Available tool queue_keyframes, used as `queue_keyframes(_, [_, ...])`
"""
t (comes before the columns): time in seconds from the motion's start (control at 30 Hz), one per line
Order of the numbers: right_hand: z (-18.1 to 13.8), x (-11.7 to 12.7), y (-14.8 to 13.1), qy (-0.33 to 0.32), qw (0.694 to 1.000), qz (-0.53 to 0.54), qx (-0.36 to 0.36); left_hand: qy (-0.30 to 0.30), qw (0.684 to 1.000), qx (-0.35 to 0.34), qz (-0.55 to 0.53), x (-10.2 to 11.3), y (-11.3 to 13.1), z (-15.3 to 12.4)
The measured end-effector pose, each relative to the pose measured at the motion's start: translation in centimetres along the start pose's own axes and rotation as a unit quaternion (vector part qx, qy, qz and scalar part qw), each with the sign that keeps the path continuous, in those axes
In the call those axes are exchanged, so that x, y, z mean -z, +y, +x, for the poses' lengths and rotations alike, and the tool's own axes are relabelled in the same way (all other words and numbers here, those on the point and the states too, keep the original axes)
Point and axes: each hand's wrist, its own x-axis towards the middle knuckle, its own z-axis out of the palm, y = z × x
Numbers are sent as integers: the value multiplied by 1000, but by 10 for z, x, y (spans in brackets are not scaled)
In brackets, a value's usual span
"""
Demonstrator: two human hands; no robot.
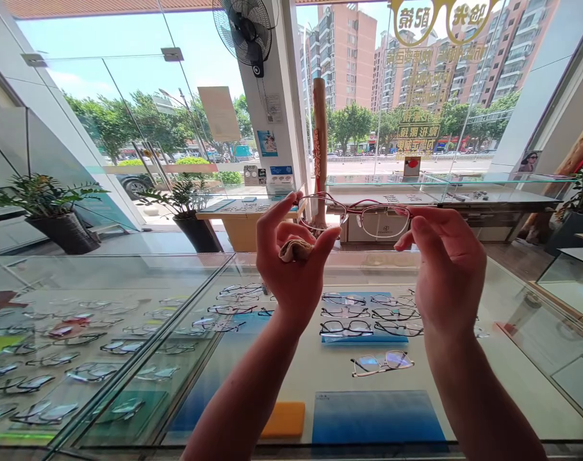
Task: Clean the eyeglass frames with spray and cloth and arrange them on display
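Observation:
Both my hands hold up a pair of eyeglasses with a thin reddish frame, against the bright window. My left hand is closed on the left lens side, thumb and forefinger at the rim. A crumpled beige cloth is tucked in its curled fingers. With thumb and forefinger, my right hand pinches the right end of the frame near the hinge. Below the hands, a glass display counter contains several eyeglasses, among them a pair with bluish lens reflections.
Another glass case full of frames adjoins at left. Within the counter lie a blue panel and an orange case. Beyond stand a potted plant, a wooden post, a low display table and a wall fan.

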Motion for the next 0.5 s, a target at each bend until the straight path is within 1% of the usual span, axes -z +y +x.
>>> queue_keyframes(0.13, [0, -1, -1, 0, 999, 36, -10, -7, 1000, 7, -7, 0, 0, 0])
queue_keyframes(0.27, [1, -1, 0, -8, 998, 56, -4, -17, 1000, 14, -1, 1, -1, 0])
queue_keyframes(0.5, [3, 1, 2, -45, 999, 20, -9, -37, 999, 15, 16, 2, -2, 0])
